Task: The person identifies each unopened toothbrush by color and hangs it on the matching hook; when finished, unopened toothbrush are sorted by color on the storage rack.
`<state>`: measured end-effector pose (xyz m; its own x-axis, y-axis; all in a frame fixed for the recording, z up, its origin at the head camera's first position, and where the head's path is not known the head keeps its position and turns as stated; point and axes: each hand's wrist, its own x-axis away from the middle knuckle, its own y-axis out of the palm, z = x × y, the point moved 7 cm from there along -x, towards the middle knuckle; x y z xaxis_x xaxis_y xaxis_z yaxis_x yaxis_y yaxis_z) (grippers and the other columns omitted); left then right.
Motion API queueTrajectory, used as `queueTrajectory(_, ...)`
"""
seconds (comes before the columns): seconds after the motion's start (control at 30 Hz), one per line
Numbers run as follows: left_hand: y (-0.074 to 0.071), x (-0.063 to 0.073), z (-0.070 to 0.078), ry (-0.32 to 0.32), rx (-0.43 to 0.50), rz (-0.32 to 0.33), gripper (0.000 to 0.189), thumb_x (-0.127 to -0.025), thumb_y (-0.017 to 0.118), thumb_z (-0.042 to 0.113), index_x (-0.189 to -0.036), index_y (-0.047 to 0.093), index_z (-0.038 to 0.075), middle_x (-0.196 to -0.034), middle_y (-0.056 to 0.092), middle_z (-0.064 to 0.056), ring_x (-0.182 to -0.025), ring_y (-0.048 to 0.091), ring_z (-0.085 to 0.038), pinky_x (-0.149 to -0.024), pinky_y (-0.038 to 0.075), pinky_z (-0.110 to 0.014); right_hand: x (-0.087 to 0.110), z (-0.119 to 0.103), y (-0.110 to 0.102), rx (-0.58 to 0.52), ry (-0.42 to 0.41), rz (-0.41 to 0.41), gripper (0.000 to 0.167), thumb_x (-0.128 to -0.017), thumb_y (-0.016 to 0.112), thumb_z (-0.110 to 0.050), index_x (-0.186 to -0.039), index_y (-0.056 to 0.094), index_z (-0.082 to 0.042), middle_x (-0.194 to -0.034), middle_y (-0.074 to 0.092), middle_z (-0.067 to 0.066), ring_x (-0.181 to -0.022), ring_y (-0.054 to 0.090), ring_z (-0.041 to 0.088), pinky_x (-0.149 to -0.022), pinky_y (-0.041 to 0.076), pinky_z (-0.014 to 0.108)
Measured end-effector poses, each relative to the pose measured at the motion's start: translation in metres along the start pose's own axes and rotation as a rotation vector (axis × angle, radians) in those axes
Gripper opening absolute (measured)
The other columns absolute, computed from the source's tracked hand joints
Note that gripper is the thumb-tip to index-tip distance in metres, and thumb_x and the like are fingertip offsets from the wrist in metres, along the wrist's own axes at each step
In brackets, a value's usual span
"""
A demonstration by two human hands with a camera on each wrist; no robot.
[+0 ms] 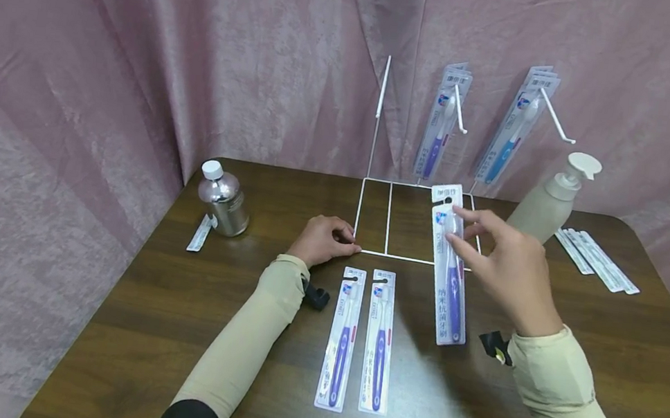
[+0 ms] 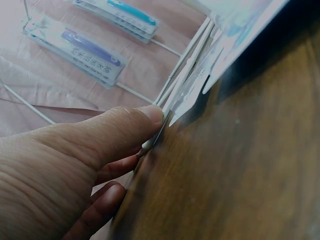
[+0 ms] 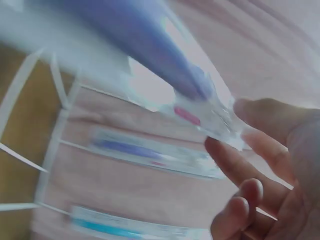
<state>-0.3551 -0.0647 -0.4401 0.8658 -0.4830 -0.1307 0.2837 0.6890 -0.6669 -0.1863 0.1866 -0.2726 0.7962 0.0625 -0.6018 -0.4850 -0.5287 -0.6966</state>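
My right hand (image 1: 506, 265) pinches a packaged purple toothbrush (image 1: 447, 285) by its upper part, thumb and fingers at the card's edge. The pack is held above the table, upright and slightly tilted. My left hand (image 1: 325, 239) pinches the near left corner of a white wire display rack (image 1: 395, 256); the left wrist view shows the thumb (image 2: 154, 114) on the wire. Purple toothbrush packs (image 1: 442, 124) hang from the rack's middle hook, blue toothbrush packs (image 1: 517, 127) from its right one. The left hook (image 1: 383, 89) is bare.
Two purple toothbrush packs (image 1: 339, 342) (image 1: 380, 343) lie side by side before the rack. A clear bottle with a white cap (image 1: 225, 202) stands at left beside a small white packet (image 1: 200, 233). A pump bottle (image 1: 542, 210) and several white strips (image 1: 601, 262) are at right.
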Motion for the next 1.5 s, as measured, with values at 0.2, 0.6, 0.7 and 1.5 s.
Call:
queueTrajectory(0.2,0.000,0.001,-0.001,0.001,-0.004,-0.011,0.013,-0.087,0.090,0.027,-0.085,0.081,0.018,-0.102,0.075,0.006,-0.094,0.069,-0.009,-0.087,0.056,-0.027,-0.027,-0.019,-0.041,0.002,-0.077,0.195,0.044,-0.088,0.088,-0.011,-0.130,0.077,-0.016,-0.091,0.080,0.011,-0.051,0.042,0.004,-0.051,0.031,0.015)
queueTrajectory(0.6,-0.001,-0.002,-0.006,0.021,-0.011,0.008,0.013,-0.085,0.091,0.027,-0.084,0.082,0.018,-0.101,0.075,0.005,-0.094,0.069,-0.010,-0.086,0.056,-0.027,-0.055,-0.017,-0.037,-0.059,-0.023,0.278,0.040,-0.090,0.087,-0.017,-0.128,0.078,-0.019,-0.094,0.080,0.013,-0.053,0.043,-0.011,-0.052,0.030,0.011)
queueTrajectory(0.7,0.000,-0.003,-0.007,0.023,-0.014,0.000,0.013,-0.086,0.091,0.027,-0.084,0.082,0.018,-0.100,0.075,0.006,-0.093,0.069,-0.009,-0.086,0.056,-0.026,-0.058,-0.013,-0.031,-0.070,0.001,0.277,0.039,-0.090,0.087,-0.018,-0.128,0.078,-0.019,-0.094,0.080,0.012,-0.052,0.043,-0.010,-0.051,0.031,0.012)
queueTrajectory(1.5,-0.001,-0.002,-0.001,0.024,-0.012,0.002,0.014,-0.086,0.091,0.027,-0.085,0.082,0.017,-0.100,0.075,0.006,-0.093,0.068,-0.009,-0.085,0.055,-0.024,-0.133,0.040,0.033,-0.089,0.217,0.263,0.044,-0.094,0.083,-0.028,-0.131,0.066,-0.012,-0.106,0.079,0.014,-0.097,0.077,0.034,-0.081,0.048,0.054)
